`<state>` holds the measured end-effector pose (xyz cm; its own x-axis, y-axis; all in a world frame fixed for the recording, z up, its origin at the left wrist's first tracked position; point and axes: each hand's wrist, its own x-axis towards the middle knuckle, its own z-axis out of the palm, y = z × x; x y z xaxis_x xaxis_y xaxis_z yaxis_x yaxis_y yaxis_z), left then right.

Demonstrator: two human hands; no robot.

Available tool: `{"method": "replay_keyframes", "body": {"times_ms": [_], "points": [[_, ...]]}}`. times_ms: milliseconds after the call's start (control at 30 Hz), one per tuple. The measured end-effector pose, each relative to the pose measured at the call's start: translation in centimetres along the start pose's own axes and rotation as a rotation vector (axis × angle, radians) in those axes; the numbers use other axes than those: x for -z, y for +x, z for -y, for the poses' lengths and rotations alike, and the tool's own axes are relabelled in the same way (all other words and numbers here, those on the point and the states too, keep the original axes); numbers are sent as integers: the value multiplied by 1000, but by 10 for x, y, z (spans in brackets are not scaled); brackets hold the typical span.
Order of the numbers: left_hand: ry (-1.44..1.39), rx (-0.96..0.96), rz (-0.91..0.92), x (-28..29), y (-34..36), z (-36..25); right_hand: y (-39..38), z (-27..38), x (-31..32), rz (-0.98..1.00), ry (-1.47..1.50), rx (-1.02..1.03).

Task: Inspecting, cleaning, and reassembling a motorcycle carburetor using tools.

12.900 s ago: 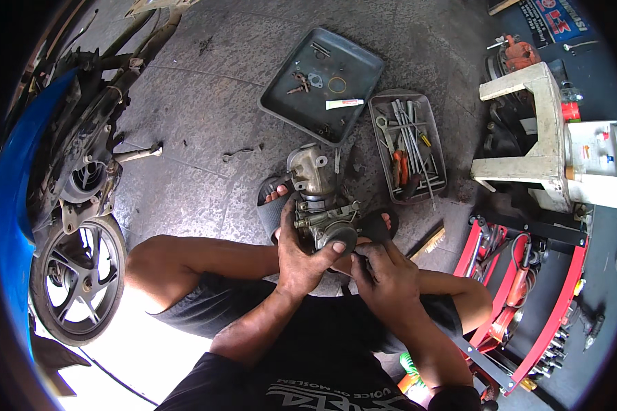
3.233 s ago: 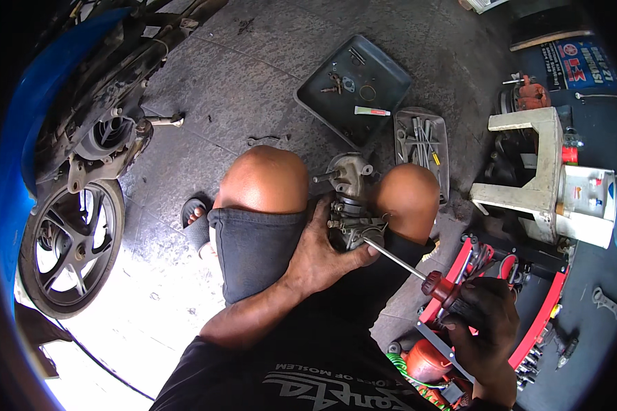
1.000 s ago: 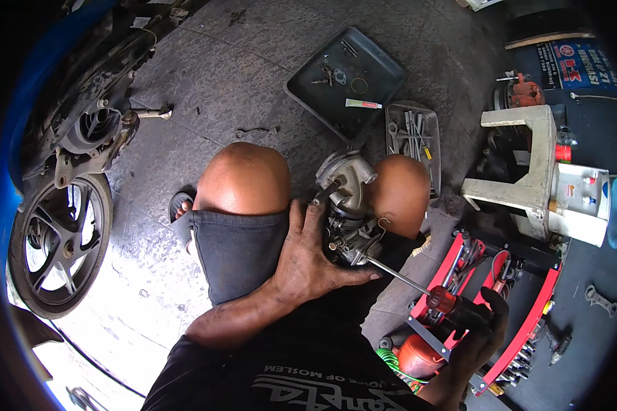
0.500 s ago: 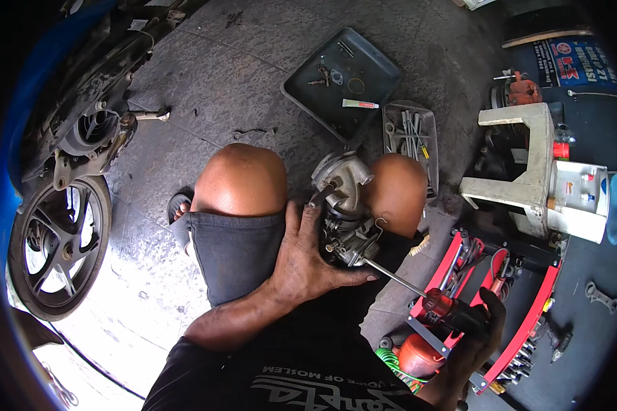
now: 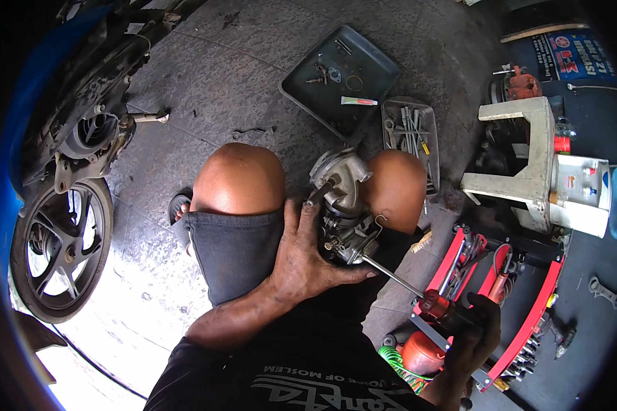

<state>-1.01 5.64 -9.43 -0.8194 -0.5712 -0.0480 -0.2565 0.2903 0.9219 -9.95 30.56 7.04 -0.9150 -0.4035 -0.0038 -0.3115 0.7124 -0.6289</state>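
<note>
I hold the carburetor [image 5: 343, 212] between my knees, just above the middle of the view, my left hand [image 5: 305, 257] wrapped around its lower left side with the fingers up its flank and the thumb pressed under the body toward four o'clock. My right hand [image 5: 476, 335], down at five o'clock, is closed around the red-handled screwdriver [image 5: 418, 291], whose long shaft runs up toward ten o'clock and meets the carburetor's lower right side.

I judge this part to be a dense, rigid metal casting: fairly heavy for its size, stiff, and probably oily enough to slip. Its small levers, springs and brass fittings look easy to bend, so the sound hold is around the solid main body, as my left hand has it, braced by the knees.

At twelve o'clock lies a dark tray [image 5: 301, 89] with small parts and a little white tube [image 5: 358, 101] banded green and red. Beside it at one o'clock sits a grey tray of tools [image 5: 410, 130]. At the top right hangs a blue sign [image 5: 572, 58] with red and white print. At three o'clock a white box [image 5: 583, 188] carries small red labels. A red tool rack [image 5: 528, 329] stands at four o'clock.
</note>
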Motion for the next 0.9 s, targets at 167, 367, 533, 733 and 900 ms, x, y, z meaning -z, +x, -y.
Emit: {"method": "replay_keyframes", "body": {"times_ms": [167, 367, 533, 733, 900], "points": [[-61, 147, 71, 2, 2, -7, 9, 4, -7, -3, -17, 133], [10, -50, 32, -4, 3, 4, 18, 36, -21, -53, 246, 9], [-89, 28, 72, 0, 4, 1, 12, -6, 16, 237, -71, 196], [-37, -25, -24, -3, 8, 0, 26, 5, 7, 215, -143, 347], [-23, -56, -16, -1, 7, -2, 21, 8, 16, 245, -475, 512]]}}
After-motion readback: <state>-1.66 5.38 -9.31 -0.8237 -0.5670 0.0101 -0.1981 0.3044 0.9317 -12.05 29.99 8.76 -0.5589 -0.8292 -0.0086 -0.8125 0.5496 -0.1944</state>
